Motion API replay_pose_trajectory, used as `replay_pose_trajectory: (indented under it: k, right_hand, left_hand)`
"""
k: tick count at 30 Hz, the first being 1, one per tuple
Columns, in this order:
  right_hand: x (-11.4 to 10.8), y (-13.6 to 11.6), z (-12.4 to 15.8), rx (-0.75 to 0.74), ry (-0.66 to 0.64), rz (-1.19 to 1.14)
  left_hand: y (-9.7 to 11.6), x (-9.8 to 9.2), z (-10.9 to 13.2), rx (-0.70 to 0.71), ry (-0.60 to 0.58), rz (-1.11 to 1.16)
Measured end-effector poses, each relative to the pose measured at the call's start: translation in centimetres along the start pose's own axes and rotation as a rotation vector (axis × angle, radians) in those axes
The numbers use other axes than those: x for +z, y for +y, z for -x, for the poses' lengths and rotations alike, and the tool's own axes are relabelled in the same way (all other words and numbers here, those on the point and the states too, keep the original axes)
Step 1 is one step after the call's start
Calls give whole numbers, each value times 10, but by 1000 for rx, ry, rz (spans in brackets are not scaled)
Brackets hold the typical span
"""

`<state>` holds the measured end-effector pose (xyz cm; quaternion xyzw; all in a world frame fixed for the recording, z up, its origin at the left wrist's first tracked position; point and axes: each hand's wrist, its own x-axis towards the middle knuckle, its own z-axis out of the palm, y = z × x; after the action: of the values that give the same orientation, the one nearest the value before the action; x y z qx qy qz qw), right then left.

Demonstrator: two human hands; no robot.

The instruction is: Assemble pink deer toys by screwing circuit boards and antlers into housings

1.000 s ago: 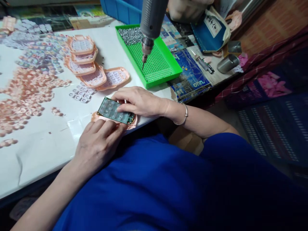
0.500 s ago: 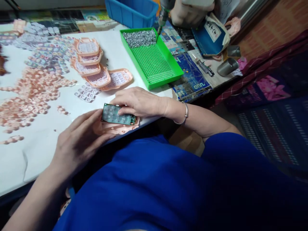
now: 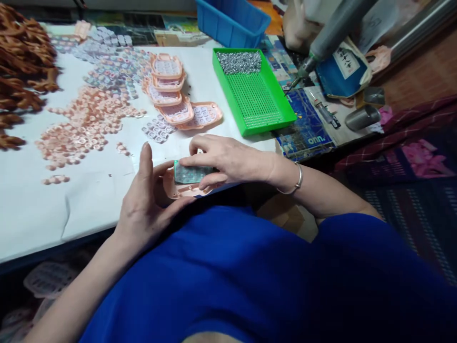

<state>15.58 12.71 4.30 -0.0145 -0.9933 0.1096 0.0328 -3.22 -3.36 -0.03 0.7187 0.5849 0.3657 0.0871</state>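
"Where's the green circuit board (image 3: 190, 175)?"

"Right over the peach shell (image 3: 169, 184), at the near edge of the tabletop (image 3: 100, 193)!"

"And the right hand (image 3: 230, 158)?"

"Pinching that board across its sides, thumb nearest the body!"

"Left hand (image 3: 140, 191)?"

"Clasping the shell's left end, one digit jutting up! Beyond them, a green tray (image 3: 270, 126) of small metal pieces!"
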Motion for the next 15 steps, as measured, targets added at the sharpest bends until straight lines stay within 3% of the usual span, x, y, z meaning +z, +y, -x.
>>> replay_pose_trajectory:
  k: [9,15]
  right_hand:
    - [19,4,9,-113,136,122]
    - [16,4,9,-152,79,67]
  left_hand:
    - [2,4,1,-50,-2,9]
    - [4,4,3,-58,5,21]
